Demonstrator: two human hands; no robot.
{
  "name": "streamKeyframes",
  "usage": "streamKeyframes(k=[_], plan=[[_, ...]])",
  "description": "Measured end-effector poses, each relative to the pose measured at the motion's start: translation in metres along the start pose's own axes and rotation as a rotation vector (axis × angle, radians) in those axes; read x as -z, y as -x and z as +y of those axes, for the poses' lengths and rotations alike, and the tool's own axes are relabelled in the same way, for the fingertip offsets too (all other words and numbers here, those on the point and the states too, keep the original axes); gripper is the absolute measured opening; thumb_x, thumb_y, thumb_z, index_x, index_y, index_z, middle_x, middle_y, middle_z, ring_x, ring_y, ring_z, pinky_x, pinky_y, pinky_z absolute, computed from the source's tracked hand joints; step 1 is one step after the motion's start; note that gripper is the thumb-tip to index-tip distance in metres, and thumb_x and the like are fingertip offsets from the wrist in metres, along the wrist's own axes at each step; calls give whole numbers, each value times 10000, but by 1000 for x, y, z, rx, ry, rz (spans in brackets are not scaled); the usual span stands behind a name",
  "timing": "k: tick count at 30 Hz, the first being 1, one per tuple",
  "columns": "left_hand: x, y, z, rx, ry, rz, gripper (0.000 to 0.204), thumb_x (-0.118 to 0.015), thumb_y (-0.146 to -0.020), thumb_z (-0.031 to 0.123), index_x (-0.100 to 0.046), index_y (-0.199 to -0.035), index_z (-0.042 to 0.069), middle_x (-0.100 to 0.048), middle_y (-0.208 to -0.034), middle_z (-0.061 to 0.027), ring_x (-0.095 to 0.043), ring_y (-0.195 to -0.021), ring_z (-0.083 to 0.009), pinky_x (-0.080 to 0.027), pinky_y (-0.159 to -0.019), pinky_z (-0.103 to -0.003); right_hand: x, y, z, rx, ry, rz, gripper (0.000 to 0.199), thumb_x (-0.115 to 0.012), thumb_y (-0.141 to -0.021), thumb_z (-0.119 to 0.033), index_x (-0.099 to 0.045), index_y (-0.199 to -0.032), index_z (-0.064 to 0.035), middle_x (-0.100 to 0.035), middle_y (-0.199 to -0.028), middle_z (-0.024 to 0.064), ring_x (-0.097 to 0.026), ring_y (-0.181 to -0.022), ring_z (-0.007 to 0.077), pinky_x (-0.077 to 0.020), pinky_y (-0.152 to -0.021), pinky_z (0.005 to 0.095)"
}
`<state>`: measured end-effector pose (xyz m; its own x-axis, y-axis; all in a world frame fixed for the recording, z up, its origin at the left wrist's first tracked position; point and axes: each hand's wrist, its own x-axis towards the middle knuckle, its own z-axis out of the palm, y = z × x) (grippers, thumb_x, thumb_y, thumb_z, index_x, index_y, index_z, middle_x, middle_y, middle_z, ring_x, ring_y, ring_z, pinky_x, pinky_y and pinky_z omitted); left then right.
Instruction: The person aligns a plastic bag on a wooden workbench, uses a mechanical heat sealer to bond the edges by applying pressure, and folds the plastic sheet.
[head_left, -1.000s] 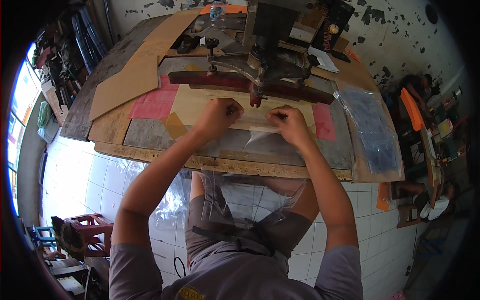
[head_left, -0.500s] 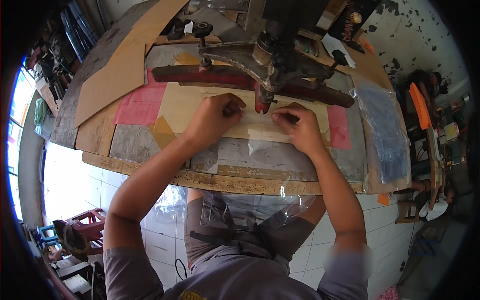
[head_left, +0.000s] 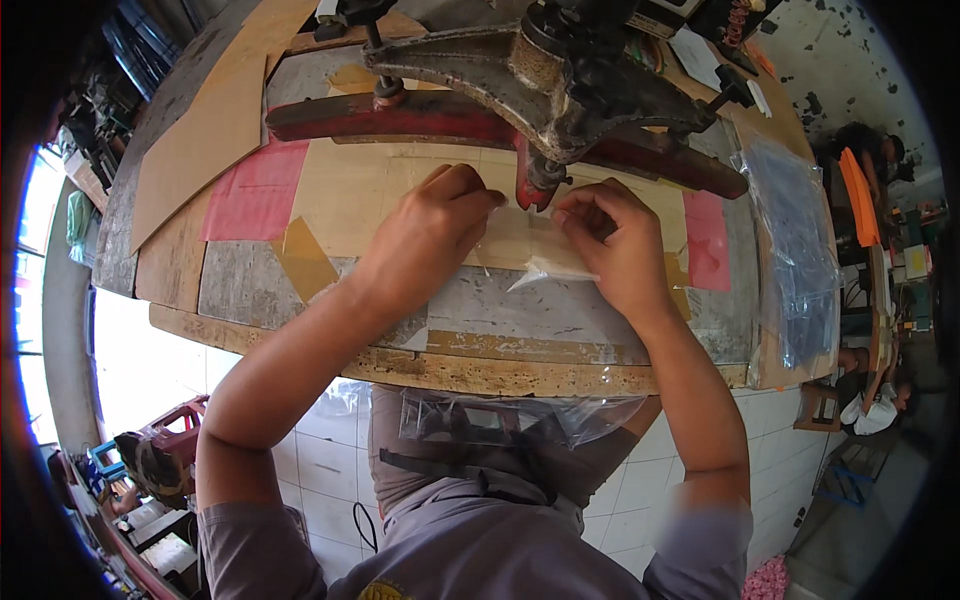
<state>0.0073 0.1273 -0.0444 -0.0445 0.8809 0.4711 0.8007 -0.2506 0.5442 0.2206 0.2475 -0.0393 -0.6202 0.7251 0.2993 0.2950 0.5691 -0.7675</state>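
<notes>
A thin sheet of clear plastic film (head_left: 548,268) lies over the beige work pad (head_left: 345,170), its near edge curling and catching the light. My left hand (head_left: 425,225) pinches its left side, thumb and fingertips pressed together. On the other side, my right hand (head_left: 625,245) is closed in a similar pinch at the film's right. Between and just beyond my fingertips, the forked red tip of a cast-metal press (head_left: 535,190) points down. Its long red bar (head_left: 400,115) spans the pad above and behind my hands.
Pink sheets (head_left: 250,190) flank the pad, with brown tape (head_left: 305,262) at its corner. A tan board (head_left: 190,170) lies left; stacked clear plastic (head_left: 790,250) lies right. More clear plastic (head_left: 460,418) hangs over my lap. Another person (head_left: 875,405) sits far right.
My view has shifted, so the press and table appear nearer. Both hands stay pinched at the film, whose near edge has lifted and creased a little.
</notes>
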Motion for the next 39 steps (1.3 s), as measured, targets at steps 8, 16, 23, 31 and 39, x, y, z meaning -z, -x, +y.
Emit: streamKeyframes(k=[8,16,23,31,39], plan=[[8,5,12,-138,-419,-94,296,-677,-877,61,-756,-1162,46,-624,-1208,-117,-610,-1168,-281,-514,-972,-423,-2,3,2,104,51,54,123,-773,-875,13,-743,-995,4,-667,-951,97,-702,-836,245,-566,-736,356],[15,14,26,-199,-540,-251,461,-640,-877,102,-672,-1331,31,-629,-1361,-150,-614,-1260,-300,-496,-1071,-420,1,4,2,326,223,-45,159,-764,-864,25,-761,-1021,0,-672,-977,104,-669,-960,313,-564,-840,421],[21,22,27,-223,-552,-271,480,-636,-871,116,-678,-1345,49,-592,-1449,-169,-585,-1338,-313,-480,-1107,-451,10,9,-8,303,192,-103,241,-823,-845,-40,-772,-1077,4,-687,-1019,97,-669,-969,295,-568,-827,413],[23,23,36,-239,-591,-413,601,-630,-837,119,-585,-1404,-75,-583,-1328,-182,-590,-1245,-332,-493,-1032,-426,7,8,-11,307,263,-94,254,-825,-844,-55,-761,-1081,8,-670,-1039,88,-659,-963,293,-552,-854,421],[24,22,37,-258,-569,-385,587,-630,-834,135,-597,-1375,-91,-610,-1273,-167,-609,-1215,-310,-497,-1008,-416,7,8,-10,321,285,-90,236,-834,-829,1,-768,-1054,24,-682,-1082,102,-669,-994,287,-563,-824,396]])
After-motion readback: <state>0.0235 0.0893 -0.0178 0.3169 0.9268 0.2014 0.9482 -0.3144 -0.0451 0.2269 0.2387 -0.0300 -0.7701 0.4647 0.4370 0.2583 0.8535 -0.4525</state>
